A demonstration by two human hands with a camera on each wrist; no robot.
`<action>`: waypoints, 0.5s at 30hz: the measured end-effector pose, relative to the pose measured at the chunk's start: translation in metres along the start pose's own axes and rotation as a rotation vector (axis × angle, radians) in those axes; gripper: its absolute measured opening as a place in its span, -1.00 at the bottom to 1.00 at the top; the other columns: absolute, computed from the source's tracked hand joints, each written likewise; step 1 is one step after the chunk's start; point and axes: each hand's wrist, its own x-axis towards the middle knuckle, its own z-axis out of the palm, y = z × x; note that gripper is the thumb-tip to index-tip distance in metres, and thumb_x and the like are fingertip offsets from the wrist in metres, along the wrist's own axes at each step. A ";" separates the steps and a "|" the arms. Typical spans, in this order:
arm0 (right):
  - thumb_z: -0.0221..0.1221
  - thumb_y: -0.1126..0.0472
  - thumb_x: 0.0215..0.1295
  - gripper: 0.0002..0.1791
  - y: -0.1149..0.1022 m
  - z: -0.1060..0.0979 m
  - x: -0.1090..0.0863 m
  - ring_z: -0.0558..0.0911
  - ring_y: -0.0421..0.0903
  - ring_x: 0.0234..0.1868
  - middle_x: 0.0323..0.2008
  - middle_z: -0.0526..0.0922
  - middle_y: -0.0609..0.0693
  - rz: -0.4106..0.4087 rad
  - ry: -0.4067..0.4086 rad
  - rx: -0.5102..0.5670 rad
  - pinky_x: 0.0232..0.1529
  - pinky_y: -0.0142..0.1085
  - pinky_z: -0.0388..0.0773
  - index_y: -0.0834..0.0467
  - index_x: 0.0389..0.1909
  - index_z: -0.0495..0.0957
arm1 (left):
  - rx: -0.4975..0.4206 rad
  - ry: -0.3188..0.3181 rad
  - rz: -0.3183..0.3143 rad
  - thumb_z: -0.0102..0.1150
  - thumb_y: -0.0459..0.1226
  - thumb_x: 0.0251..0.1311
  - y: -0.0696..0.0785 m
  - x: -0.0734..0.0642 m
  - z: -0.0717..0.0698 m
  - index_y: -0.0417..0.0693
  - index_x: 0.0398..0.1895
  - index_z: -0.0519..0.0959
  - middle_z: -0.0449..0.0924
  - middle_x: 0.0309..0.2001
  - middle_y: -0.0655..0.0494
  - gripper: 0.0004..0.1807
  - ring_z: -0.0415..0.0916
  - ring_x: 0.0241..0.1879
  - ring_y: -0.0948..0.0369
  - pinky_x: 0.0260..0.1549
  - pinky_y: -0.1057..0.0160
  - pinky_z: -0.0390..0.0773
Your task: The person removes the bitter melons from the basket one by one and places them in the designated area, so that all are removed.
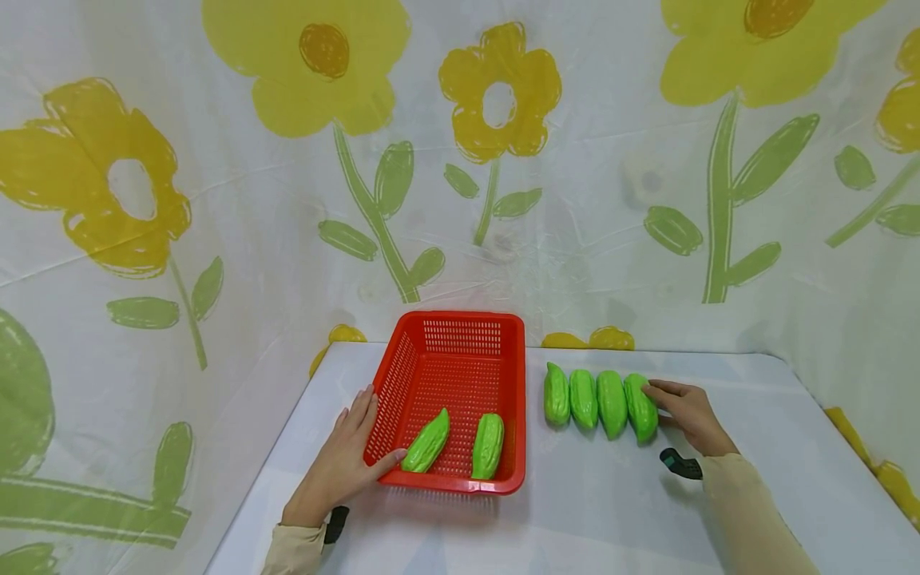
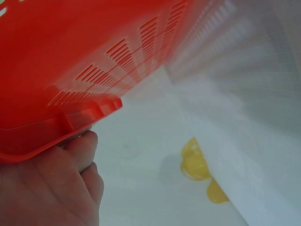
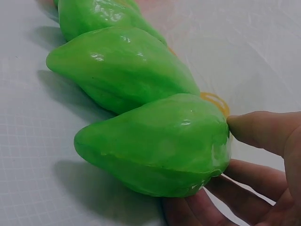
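Note:
In the head view, a red plastic basket holds two glossy green bitter melons; one leans in the front left corner, another lies at the front right. My left hand rests on the basket's front left corner, fingers straight along the left rim and thumb over the front rim. Right of the basket lie several more bitter melons side by side. My right hand grips the rightmost bitter melon, thumb at its blunt end and fingers curled under its side. Left wrist view: my palm and fingers touch the rim's underside.
A white table carries everything. Beside the gripped piece, another bitter melon lies close. Behind and to the sides hangs a white cloth with yellow flowers. Dark wrist devices sit at both sleeves.

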 end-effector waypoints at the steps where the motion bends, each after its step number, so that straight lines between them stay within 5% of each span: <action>1: 0.02 -0.20 0.56 -0.13 0.000 0.000 0.000 0.28 0.32 0.54 0.59 0.11 0.40 0.001 0.001 -0.002 0.21 -0.12 0.69 0.36 0.58 0.12 | 0.001 0.000 0.001 0.24 0.25 0.23 0.000 0.000 0.000 -0.34 0.61 0.07 -0.03 0.67 -0.21 0.14 -0.02 0.65 -0.15 0.57 -0.29 0.06; 10: 0.02 -0.22 0.54 -0.10 0.001 0.000 -0.001 0.31 0.33 0.52 0.58 0.13 0.42 -0.010 -0.003 -0.029 0.16 -0.18 0.71 0.37 0.57 0.12 | 0.007 0.023 0.016 0.23 0.26 0.23 0.000 0.000 0.001 -0.36 0.59 0.11 0.04 0.64 -0.25 0.13 0.03 0.63 -0.19 0.54 -0.32 0.11; 15: 0.00 -0.25 0.54 -0.08 -0.002 -0.002 -0.002 0.29 0.35 0.52 0.57 0.12 0.43 0.004 0.003 -0.051 0.30 -0.05 0.62 0.37 0.58 0.10 | 0.011 0.026 0.019 0.22 0.26 0.24 0.001 0.000 0.001 -0.36 0.59 0.11 0.05 0.64 -0.27 0.12 0.04 0.63 -0.19 0.54 -0.31 0.12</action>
